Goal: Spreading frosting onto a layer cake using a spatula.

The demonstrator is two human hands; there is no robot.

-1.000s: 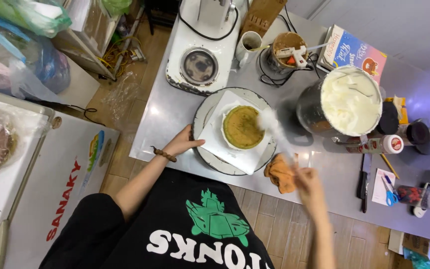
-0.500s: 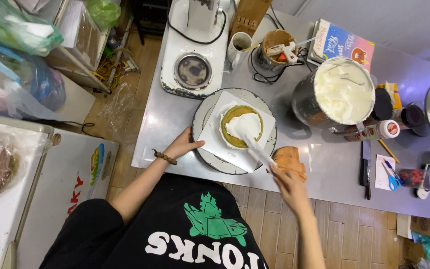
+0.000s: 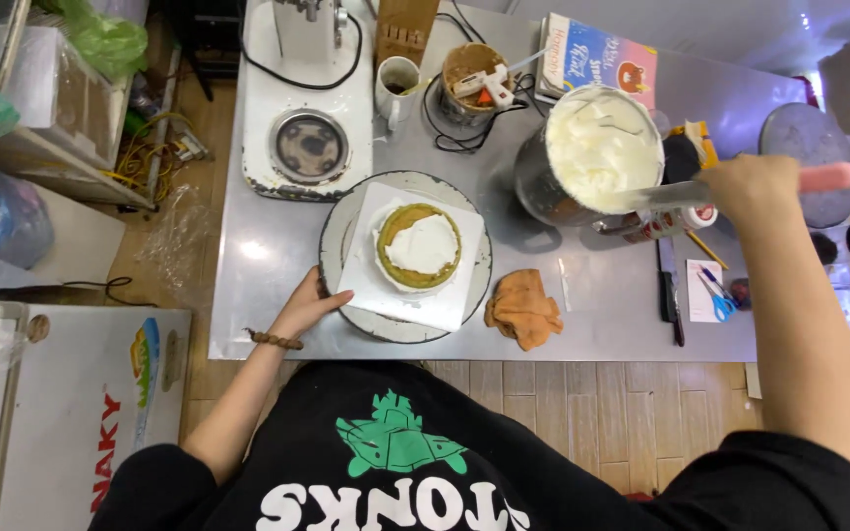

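Observation:
A round brown cake (image 3: 419, 246) with a patch of white cream on top sits on a square white board, on a round grey turntable (image 3: 342, 222). My left hand (image 3: 308, 302) rests on the turntable's near-left rim, fingers apart. My right hand (image 3: 759, 187) grips the pink handle of a palette knife (image 3: 676, 194); its metal blade reaches into a steel mixing bowl (image 3: 597, 152) full of white cream, right of the cake.
On the steel table (image 3: 277, 246): an orange cloth (image 3: 524, 310) near the front edge, a white stand mixer base (image 3: 309, 138) at the back, a white cup (image 3: 397, 84), a tub with a lighter (image 3: 474, 74), a box (image 3: 599, 54), knives and scissors (image 3: 718, 295) at right.
My right hand has left the cake and swung right to the cream bowl with the palette knife. A patch of cream now lies on the cake. My left hand stays on the turntable.

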